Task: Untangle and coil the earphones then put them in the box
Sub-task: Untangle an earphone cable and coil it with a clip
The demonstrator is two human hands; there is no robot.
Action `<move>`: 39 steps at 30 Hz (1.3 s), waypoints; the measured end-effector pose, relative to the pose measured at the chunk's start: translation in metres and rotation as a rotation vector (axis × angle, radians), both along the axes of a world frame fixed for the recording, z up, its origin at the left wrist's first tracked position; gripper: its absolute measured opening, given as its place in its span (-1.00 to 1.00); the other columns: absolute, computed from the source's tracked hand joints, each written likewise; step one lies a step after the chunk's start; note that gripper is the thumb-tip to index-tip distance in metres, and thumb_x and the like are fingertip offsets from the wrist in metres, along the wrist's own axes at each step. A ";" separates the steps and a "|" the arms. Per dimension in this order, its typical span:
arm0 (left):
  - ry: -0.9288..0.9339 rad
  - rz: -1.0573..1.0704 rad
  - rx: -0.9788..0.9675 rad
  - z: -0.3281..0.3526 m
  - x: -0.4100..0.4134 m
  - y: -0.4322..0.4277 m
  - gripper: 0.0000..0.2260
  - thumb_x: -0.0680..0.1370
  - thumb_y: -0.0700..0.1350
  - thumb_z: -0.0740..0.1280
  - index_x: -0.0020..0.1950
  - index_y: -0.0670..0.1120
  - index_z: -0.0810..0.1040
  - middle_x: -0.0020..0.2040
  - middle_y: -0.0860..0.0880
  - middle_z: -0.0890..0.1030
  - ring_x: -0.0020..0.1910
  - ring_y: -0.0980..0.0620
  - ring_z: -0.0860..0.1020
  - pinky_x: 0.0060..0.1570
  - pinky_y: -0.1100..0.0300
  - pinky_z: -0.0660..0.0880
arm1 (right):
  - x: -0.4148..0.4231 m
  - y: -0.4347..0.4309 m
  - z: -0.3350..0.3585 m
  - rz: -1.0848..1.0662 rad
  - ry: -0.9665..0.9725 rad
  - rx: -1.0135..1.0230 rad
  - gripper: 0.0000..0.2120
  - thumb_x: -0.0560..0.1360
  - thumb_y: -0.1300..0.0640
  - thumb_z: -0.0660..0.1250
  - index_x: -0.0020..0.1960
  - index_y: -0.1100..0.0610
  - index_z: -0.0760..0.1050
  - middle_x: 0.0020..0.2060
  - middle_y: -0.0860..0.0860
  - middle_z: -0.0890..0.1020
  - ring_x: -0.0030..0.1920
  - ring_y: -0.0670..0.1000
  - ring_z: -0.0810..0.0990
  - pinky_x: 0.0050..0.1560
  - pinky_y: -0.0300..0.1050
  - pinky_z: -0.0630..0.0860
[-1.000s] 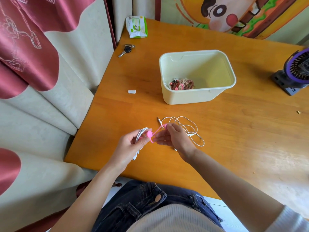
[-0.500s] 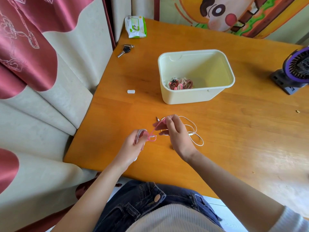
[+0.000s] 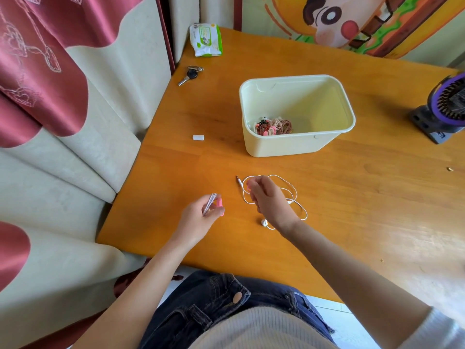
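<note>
My left hand [image 3: 198, 220] is shut on a coiled white earphone bundle [image 3: 210, 201] with a pink tie [image 3: 219, 202] around it, held above the table's front left. My right hand [image 3: 269, 197] hovers with curled fingers over a second, loose white earphone set [image 3: 293, 195] lying tangled on the table; pink shows at its fingertips, and I cannot tell whether it grips anything. That set's jack [image 3: 238, 180] points left and one earbud [image 3: 263, 222] lies near my wrist. The cream box [image 3: 351, 117] stands behind, open, with several coiled earphones [image 3: 273, 125] inside.
Keys [image 3: 190, 74] and a wipes pack [image 3: 205, 40] lie at the table's far left corner. A small white piece [image 3: 198, 137] sits left of the box. A purple fan [image 3: 448, 107] stands at the right edge. Cushions border the table on the left.
The pink tie stretched between both hands a second ago; now the hands are apart, the tie sits on the bundle in my left hand, and my right hand has moved over the loose earphones.
</note>
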State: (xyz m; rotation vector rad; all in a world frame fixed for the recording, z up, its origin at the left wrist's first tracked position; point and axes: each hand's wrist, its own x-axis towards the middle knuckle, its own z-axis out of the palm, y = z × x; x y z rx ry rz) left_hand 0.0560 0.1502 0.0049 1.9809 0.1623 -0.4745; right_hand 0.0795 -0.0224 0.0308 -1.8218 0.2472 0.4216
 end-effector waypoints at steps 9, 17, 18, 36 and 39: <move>-0.139 -0.060 0.180 0.024 0.024 0.001 -0.72 0.65 -0.18 0.09 0.33 -0.11 0.41 -0.07 -0.01 0.58 -0.33 0.12 0.41 -0.37 0.39 0.32 | -0.001 0.002 0.002 0.216 -0.147 -0.160 -0.55 0.57 0.19 0.24 0.42 0.01 0.24 -0.13 0.00 0.46 -0.32 -0.15 0.38 -0.29 -0.43 0.36; 0.156 -0.361 -0.137 0.053 0.027 -0.001 -0.82 0.64 -0.23 0.05 0.10 -0.05 0.40 -0.41 0.09 0.37 -0.49 0.22 0.31 -0.44 0.39 0.25 | 0.006 0.006 0.011 0.513 -0.361 -0.252 -0.59 0.46 0.13 0.40 0.29 0.08 0.46 -0.23 -0.20 0.35 -0.28 -0.29 0.36 -0.17 -0.44 0.30; 0.188 -0.361 -0.143 0.052 0.027 0.000 -0.85 0.64 -0.25 0.06 0.08 -0.09 0.39 -0.42 0.11 0.36 -0.49 0.21 0.28 -0.44 0.37 0.23 | 0.007 0.006 0.011 0.512 -0.366 -0.263 -0.67 0.46 0.14 0.40 0.22 0.12 0.51 -0.26 -0.20 0.35 -0.29 -0.30 0.37 -0.19 -0.42 0.30; 0.271 -0.395 -0.193 0.059 0.020 0.009 -0.92 0.65 -0.17 0.11 0.05 -0.17 0.33 -0.32 0.04 0.43 -0.43 0.20 0.30 -0.39 0.35 0.26 | 0.000 0.005 0.020 0.766 -0.075 -0.248 -0.77 0.63 0.04 0.08 -0.12 0.10 0.39 -0.32 -0.08 0.41 -0.30 -0.10 0.38 -0.27 -0.25 0.32; 0.241 -0.398 -0.142 0.059 0.021 0.008 -0.90 0.65 -0.15 0.12 0.02 -0.17 0.34 -0.33 0.04 0.44 -0.41 0.16 0.28 -0.40 0.35 0.25 | -0.001 0.005 0.025 0.760 0.020 -0.203 -0.71 0.62 -0.04 0.05 -0.17 0.04 0.41 -0.26 -0.04 0.46 -0.22 -0.04 0.41 -0.15 -0.09 0.39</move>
